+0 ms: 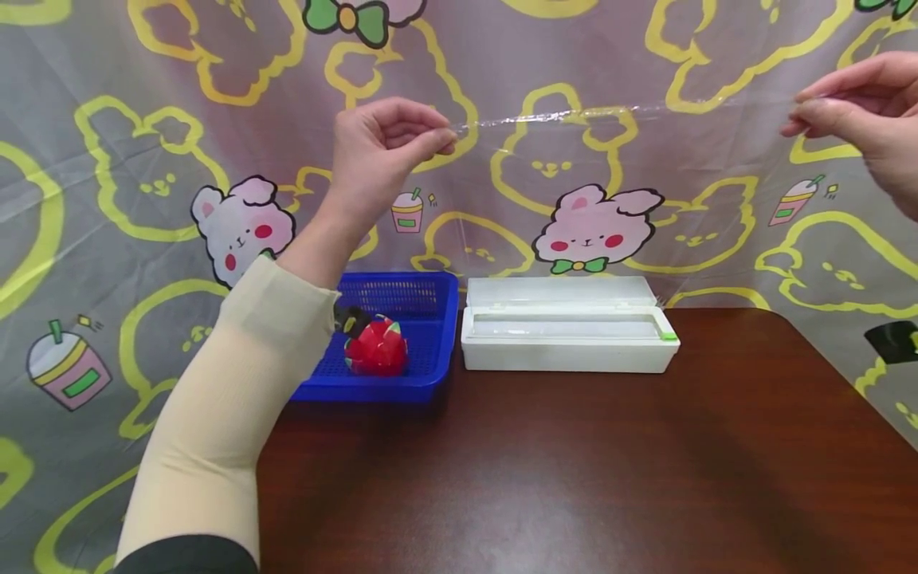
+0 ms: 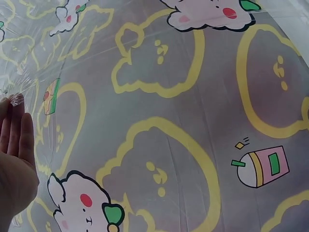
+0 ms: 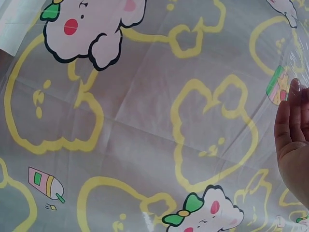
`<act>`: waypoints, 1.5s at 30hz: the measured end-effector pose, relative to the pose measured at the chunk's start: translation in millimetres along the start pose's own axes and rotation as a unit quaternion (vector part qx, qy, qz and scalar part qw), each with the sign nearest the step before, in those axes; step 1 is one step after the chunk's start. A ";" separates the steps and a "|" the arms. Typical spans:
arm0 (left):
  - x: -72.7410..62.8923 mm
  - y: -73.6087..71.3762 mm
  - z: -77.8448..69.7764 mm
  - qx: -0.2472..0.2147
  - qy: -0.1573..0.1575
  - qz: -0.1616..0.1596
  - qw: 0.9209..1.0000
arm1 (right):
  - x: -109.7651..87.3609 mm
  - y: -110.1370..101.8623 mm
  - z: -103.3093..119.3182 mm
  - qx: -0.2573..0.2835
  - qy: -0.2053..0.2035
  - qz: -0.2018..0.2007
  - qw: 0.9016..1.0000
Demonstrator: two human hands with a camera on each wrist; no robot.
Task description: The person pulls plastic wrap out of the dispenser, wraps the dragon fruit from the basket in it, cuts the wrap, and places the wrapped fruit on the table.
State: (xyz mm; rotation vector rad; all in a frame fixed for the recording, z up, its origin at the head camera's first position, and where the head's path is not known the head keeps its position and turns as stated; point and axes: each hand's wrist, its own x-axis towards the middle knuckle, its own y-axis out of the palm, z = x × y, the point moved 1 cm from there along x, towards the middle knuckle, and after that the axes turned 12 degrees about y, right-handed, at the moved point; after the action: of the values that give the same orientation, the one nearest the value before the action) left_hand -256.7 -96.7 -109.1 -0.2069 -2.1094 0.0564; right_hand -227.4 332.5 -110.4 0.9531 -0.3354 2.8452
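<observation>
A clear sheet of cling film (image 1: 552, 118) is stretched between my two raised hands, its upper edge glinting in the head view. My left hand (image 1: 390, 147) pinches one corner between thumb and fingers. At the right edge of that view, my right hand (image 1: 861, 119) pinches the other corner. The wrist views show the left hand (image 2: 17, 150) and right hand (image 3: 294, 135) at their outer borders, with faint wrinkled film at the fingertips. Below on the table is a white cling film box (image 1: 566, 355), its lid tipped back.
A blue basket (image 1: 423, 391) stands left of the box, partly behind my left forearm. It holds a red dragon fruit (image 1: 378, 348) and a dark object (image 1: 351, 320), partly hidden. The brown table (image 1: 574, 462) meets a patterned curtain (image 1: 495, 48) behind.
</observation>
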 end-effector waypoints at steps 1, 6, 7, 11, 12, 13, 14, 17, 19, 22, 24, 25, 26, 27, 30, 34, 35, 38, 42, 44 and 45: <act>-0.3 -0.4 -0.2 -0.001 0.001 0.001 1.000 | 0.1 -0.1 0.2 0.005 -0.001 0.001 1.000; -1.8 -1.9 -0.8 -0.001 0.008 0.004 1.000 | -0.3 -0.6 1.2 -0.008 -0.002 -0.004 1.000; -2.1 -2.1 -0.8 -0.001 0.010 0.004 1.000 | -0.4 -0.7 1.4 -0.009 -0.003 -0.005 1.000; -5.2 -1.8 -2.2 -0.009 0.006 0.002 1.000 | -1.5 -1.0 0.7 0.043 -0.009 0.005 0.999; -6.3 -1.7 -2.6 -0.013 0.004 0.001 1.000 | -2.3 -1.5 0.4 0.049 -0.007 0.006 0.999; -7.7 -1.4 -3.2 -0.021 0.000 -0.001 1.000 | -3.4 -2.1 0.1 0.043 -0.006 0.004 0.999; -9.2 -1.2 -4.0 -0.029 -0.005 -0.002 1.000 | -4.8 -2.8 -0.3 0.036 -0.005 0.003 0.999; -15.5 -1.2 -4.8 -0.040 -0.011 0.004 0.999 | -10.4 -5.2 -2.3 -0.006 0.006 -0.009 1.000; -21.1 -1.5 -4.5 -0.041 -0.012 0.013 0.999 | -14.6 -5.8 -5.2 0.018 0.008 -0.002 1.000; -31.2 -2.4 -2.5 -0.034 -0.005 0.033 0.999 | -23.5 -5.6 -8.7 0.039 0.016 0.010 0.999; -38.7 -2.4 -0.4 -0.037 -0.004 0.047 0.998 | -30.0 -4.4 -11.4 0.060 0.018 0.022 0.998; -42.7 -2.3 0.8 -0.039 -0.002 0.055 0.998 | -33.6 -3.7 -12.0 0.052 0.022 0.024 0.998; -46.8 -2.2 1.9 -0.039 -0.001 0.063 0.997 | -37.1 -2.8 -12.5 0.043 0.026 0.026 0.998; -50.9 -1.8 3.1 -0.039 -0.001 0.070 0.997 | -40.5 -1.6 -13.6 0.046 0.026 0.033 0.998; -63.6 -0.6 5.4 -0.034 -0.011 0.089 0.995 | -49.8 1.3 -15.4 0.036 0.022 0.047 0.998; -78.8 0.7 5.8 -0.020 -0.035 0.097 0.994 | -63.5 2.2 -20.6 0.039 0.010 0.070 0.997; -82.2 0.6 5.3 -0.018 -0.042 0.098 0.994 | -67.6 2.1 -22.2 0.043 0.012 0.075 0.996; -93.6 -1.3 6.9 -0.016 -0.054 0.109 0.992 | -81.9 2.0 -28.1 0.070 0.018 0.091 0.993; -114.7 -4.7 11.0 -0.009 -0.066 0.139 0.988 | -103.9 4.3 -34.5 0.041 0.038 0.097 0.994; -127.0 -5.1 13.6 -0.004 -0.078 0.153 0.985 | -114.3 6.0 -37.9 0.010 0.051 0.097 0.994; -132.9 -4.9 15.2 -0.001 -0.084 0.159 0.984 | -119.2 6.6 -39.6 -0.009 0.058 0.093 0.994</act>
State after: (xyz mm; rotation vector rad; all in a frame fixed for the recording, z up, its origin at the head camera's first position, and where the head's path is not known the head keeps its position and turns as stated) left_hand -202.8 -123.6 -228.6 -0.5554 -2.2253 0.2705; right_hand -156.9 330.5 -214.6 0.7868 -0.4573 3.0433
